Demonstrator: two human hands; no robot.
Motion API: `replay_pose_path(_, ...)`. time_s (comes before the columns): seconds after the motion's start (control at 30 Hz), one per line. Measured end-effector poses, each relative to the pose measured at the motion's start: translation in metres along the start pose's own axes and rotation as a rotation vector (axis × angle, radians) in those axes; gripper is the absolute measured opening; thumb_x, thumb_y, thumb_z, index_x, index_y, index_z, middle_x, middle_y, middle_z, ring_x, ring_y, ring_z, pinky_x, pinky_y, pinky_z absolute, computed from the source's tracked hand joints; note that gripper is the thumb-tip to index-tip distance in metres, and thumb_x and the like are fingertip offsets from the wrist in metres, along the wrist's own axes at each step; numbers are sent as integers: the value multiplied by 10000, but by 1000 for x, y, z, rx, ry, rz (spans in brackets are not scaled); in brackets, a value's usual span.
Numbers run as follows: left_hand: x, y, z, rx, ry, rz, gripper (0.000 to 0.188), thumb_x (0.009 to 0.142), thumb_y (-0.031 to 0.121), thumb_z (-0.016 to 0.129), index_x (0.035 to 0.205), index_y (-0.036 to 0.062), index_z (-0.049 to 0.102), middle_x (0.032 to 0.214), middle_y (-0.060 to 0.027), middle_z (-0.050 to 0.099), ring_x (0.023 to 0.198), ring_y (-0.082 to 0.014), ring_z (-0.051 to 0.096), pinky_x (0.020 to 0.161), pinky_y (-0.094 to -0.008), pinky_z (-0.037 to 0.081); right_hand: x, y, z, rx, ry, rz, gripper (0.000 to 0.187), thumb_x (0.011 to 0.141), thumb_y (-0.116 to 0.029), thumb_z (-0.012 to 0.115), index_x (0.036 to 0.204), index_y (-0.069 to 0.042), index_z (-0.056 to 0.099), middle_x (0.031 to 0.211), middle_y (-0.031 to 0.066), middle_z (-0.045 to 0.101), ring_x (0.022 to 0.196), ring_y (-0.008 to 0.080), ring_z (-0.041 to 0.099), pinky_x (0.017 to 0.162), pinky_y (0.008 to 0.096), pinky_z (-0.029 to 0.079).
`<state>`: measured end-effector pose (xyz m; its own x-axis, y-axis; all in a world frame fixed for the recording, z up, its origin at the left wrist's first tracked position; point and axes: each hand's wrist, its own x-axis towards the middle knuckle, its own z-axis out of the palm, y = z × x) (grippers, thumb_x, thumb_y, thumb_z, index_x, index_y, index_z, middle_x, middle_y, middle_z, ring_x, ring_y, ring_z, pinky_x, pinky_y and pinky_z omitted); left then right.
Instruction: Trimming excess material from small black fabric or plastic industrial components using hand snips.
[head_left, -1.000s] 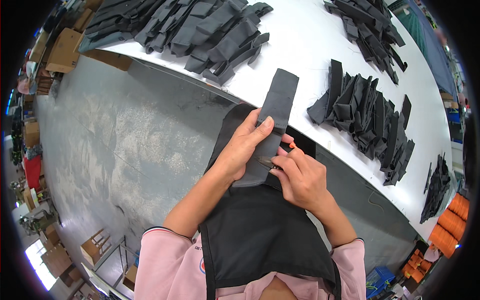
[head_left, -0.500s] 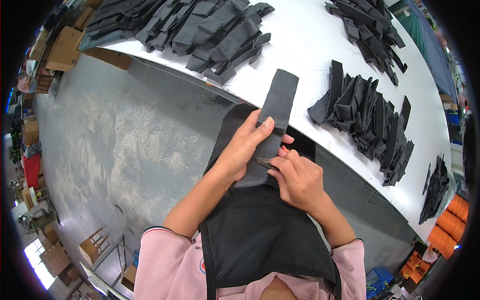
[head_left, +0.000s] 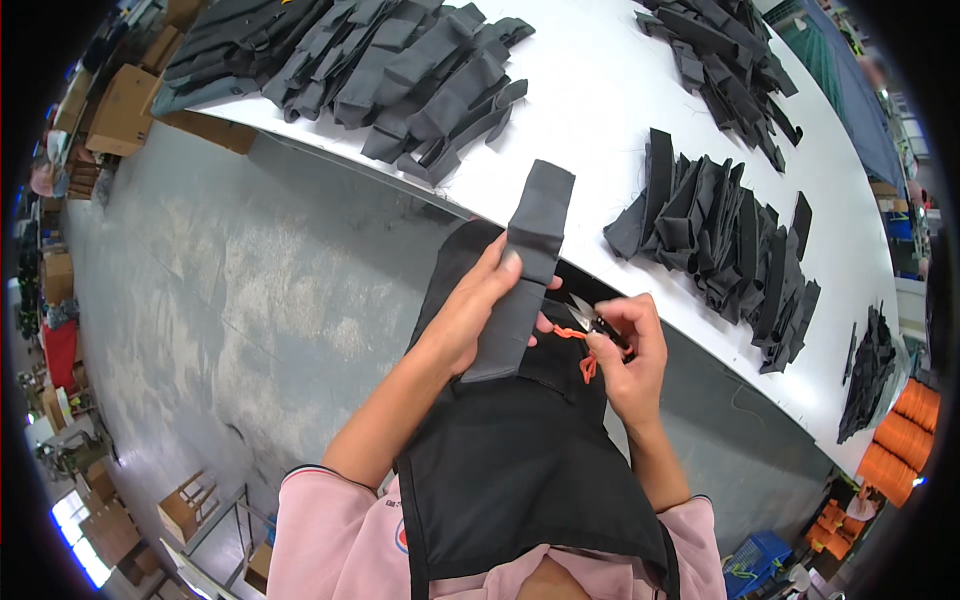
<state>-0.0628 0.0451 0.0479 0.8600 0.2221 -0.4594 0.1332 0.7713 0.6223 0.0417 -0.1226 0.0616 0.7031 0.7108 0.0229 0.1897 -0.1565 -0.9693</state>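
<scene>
My left hand point(head_left: 485, 298) grips a dark grey fabric strip point(head_left: 532, 240), thumb on top and fingertips showing past its right edge. The strip slants over my black apron, its far end reaching above the table edge. To its right, my right hand point(head_left: 632, 350) is closed round small thread snips point(head_left: 592, 318). Their pointed blades are parted and aim toward the strip without touching it. An orange cord point(head_left: 585, 362) hangs from the snips and runs toward my left fingertips.
On the white table point(head_left: 580, 120) lie a large pile of grey fabric strips point(head_left: 420, 80), another pile point(head_left: 725, 235) at right and more point(head_left: 725, 65) at the back. Orange spools point(head_left: 905, 430) stand past the table's right end. A cardboard box point(head_left: 122, 110) is at far left.
My right hand has drawn the snips away from the strip, to the right, and the orange cord now shows. The strip has tipped and come slightly nearer in my left hand.
</scene>
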Motion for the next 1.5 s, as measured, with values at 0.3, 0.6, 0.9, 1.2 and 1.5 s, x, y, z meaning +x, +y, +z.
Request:
replay_pose_path(0.3, -18, -24, 17, 118, -6, 38, 719, 879, 10, 407, 1476, 169, 40, 1152, -178, 510, 714, -203, 619, 596, -316, 548, 35, 35, 34, -125, 119, -199, 165, 768, 10, 630, 921, -7, 570, 769, 60, 444, 613, 151, 458, 531, 267, 392)
replay_pose_path(0.6, -19, -41, -5, 77, -33, -192, 468, 921, 158, 537, 1294, 48, 278, 1251, -190, 429, 869, -241, 624, 691, -342, 541, 50, 28, 34, 353, 199, 160, 165, 943, -155, 532, 842, -29, 499, 695, -37, 440, 670, 19, 397, 606, 190, 347)
replay_pose_path(0.9, -11, -6, 9, 1486, -89, 823, 343, 746, 234, 738, 899, -43, 605, 1310, -158, 499, 1289, -321, 397, 1027, -454, 341, 57, 47, 40, 659, -176, 643, 158, 894, -183, 598, 904, -25, 586, 763, -17, 537, 627, 35, 468, 539, 205, 385)
replay_pose_path(1.2, -9, -24, -18, 637, -59, 541, 384, 851, 229, 645, 1132, -25, 584, 1288, -116, 527, 1302, -288, 381, 1062, -396, 293, 5, 11, -2, -51, -71, 59, 277, 755, -82, 706, 1005, -38, 596, 796, 37, 597, 665, 108, 577, 602, 227, 462)
replay_pose_path(1.5, -10, -18, -7, 675, -86, 480, 435, 858, 285, 623, 1144, -38, 572, 1336, -107, 469, 1372, -293, 255, 1084, -416, 242, 10, 1, -14, -135, -148, -92, 249, 720, -14, 697, 960, -11, 631, 787, 71, 593, 653, 142, 564, 594, 239, 442)
